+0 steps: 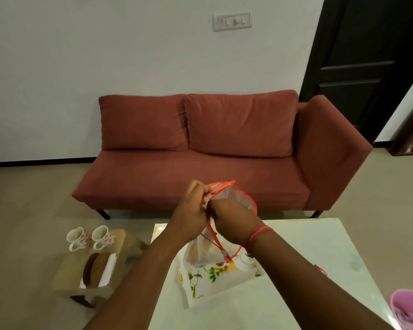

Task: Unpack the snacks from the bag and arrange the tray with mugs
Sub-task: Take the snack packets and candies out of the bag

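A red sofa (pixel 200 151) stood against the white wall, with a dark door (pixel 367 63) to its right. Nearer, a pale table (pixel 308 270) filled the lower right, and a low wooden stool (pixel 129 241) stood to its left on the floor.

On the table lay the tray (pixel 200 284), white with a leaf-and-flower print. The bag (pixel 234 201) — clear plastic with red trim — was held up over the tray's far end, its lower part hanging down onto the tray. Both hands met at the bag's upper edge: the left hand (pixel 191 210) had its fingers curled, pinching the red trim, and the right hand (pixel 234 220), with red thread round the wrist, gripped the bag just beside it.

A brown oval thing (pixel 93 270) lay on white paper on the stool. Two mugs (pixel 91 236) — white with red flowers — stood side by side at the stool's far edge, well apart from the tray. A small white cup (pixel 244 260) sat on the tray, and a pink object (pixel 410 308) showed at the table's near right corner.
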The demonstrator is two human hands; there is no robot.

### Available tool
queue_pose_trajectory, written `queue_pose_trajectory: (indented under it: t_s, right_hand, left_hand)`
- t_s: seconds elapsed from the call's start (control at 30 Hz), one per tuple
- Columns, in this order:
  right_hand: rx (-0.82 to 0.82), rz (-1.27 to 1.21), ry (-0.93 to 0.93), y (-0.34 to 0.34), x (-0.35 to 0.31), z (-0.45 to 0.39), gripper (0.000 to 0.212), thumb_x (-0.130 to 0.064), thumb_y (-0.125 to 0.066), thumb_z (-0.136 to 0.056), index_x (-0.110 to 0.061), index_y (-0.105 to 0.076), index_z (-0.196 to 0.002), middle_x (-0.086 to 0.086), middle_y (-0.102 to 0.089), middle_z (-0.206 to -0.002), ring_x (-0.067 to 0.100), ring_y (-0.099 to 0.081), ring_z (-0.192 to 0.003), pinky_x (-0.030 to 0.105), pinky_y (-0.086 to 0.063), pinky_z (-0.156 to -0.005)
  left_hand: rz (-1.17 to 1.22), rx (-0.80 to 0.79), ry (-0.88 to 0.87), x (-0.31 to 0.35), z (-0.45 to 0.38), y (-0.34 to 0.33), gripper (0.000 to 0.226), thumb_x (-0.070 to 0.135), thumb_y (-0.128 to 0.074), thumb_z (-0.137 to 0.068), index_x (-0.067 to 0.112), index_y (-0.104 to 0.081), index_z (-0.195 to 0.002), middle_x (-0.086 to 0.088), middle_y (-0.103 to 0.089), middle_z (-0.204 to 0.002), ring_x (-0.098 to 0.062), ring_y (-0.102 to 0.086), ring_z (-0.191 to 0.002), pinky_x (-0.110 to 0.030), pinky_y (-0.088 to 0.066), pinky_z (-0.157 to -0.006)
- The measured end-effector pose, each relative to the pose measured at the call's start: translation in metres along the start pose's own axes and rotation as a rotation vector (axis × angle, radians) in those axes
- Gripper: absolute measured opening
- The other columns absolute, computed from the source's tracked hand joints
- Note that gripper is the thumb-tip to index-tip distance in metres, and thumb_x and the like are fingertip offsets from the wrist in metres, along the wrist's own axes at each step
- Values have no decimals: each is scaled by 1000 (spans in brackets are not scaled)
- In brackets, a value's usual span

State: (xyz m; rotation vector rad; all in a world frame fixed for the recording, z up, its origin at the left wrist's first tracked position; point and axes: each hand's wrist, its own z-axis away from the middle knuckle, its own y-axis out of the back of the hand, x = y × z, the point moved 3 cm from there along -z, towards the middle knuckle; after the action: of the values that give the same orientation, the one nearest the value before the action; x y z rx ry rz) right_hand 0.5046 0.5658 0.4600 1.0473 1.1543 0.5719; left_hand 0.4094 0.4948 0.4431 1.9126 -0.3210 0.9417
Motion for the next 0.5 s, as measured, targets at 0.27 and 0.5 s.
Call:
queue_pose_trajectory:
  t_s: [0.27, 0.5]
  right_hand:
    - [35, 431, 294, -39, 23, -7, 34, -22, -59, -91, -19, -62, -124, 5, -65, -120, 31, -56, -113, 44, -48, -96]
    - [-385, 664, -19, -51, 19, 2, 27, -25, -51, -95, -19, -68, -116, 1, -69, -116, 25, -64, -110, 31, -47, -86]
  left_hand:
    - [-1, 8, 146, -19, 28, 4, 48, -16, -48, -85, 21, -58, -114, 12, -43, -107, -1, -53, -98, -8, -45, -76]
    - [-82, 111, 224, -24, 38, 2, 56, -23, -40, -76, 12, -64, -113, 7, -46, -107, -8, -52, -102, -7, -45, -85]
